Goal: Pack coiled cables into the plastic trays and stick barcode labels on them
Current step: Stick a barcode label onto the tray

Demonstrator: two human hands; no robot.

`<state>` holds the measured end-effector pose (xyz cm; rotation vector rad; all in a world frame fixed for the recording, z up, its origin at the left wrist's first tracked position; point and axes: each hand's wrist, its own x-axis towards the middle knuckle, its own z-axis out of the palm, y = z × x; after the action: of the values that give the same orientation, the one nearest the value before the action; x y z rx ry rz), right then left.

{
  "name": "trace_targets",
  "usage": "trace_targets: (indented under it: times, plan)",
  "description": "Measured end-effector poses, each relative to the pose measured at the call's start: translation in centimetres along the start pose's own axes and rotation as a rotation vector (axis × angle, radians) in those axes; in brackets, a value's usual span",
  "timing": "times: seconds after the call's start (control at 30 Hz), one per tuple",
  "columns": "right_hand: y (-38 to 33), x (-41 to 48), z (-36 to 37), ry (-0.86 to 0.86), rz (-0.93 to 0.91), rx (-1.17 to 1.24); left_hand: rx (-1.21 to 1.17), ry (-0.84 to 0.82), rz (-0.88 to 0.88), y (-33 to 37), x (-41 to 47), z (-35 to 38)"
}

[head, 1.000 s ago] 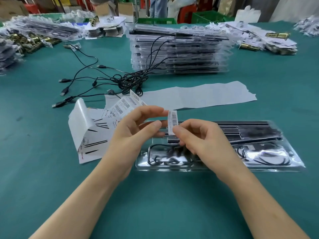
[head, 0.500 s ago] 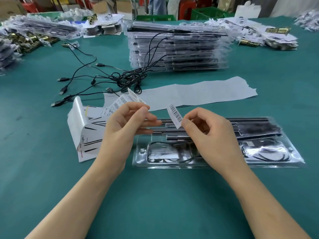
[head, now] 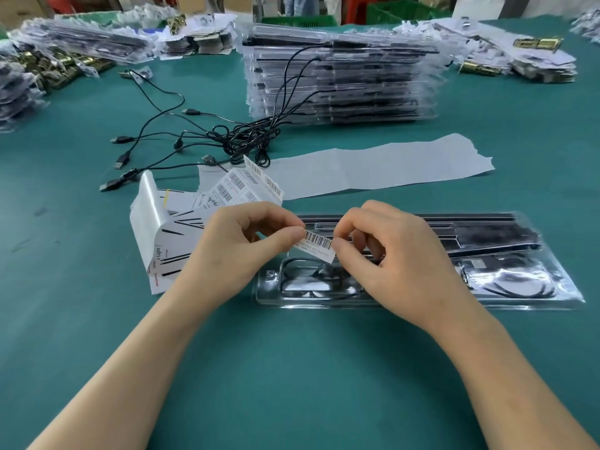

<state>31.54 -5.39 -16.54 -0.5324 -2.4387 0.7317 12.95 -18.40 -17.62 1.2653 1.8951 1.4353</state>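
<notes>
Green tabletop (head: 292,368) stretches out in front of you, with a tall stack of packed trays (head: 341,79) at the far side and loose USB cables (head: 194,134) tangled to its left. Closer in lie a long strip of white backing paper (head: 373,167), a curled label sheet (head: 240,186) with barcodes left on it, and a folded printed sheet (head: 162,228). Your left hand (head: 240,251) and right hand (head: 399,254) each pinch one end of a single barcode label (head: 316,243), so both grips are clamped on it between thumb and forefinger. You hold the label stretched flat, printed side up, over the left part of the clear plastic tray (head: 324,305), just above the coiled cable (head: 305,280) in its near-left pocket. Whether the label touches the tray cannot be told.
</notes>
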Motion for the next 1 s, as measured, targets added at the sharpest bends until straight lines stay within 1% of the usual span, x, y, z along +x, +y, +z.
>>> trace_targets:
  times: [0.17,0.43,1.0]
  plan:
    - [0.5,0.2,0.1,0.018,0.056,0.034,0.066,-0.053,0.007,0.5,-0.2,-0.3]
    - [0.9,0.0,0.3,-0.147,0.091,0.02,0.248,-0.171,-0.005,0.5,-0.4,-0.8]
    - [1.3,0.1,0.2,-0.216,0.087,-0.066,0.304,-0.184,0.0,0.7,-0.6,-0.7]
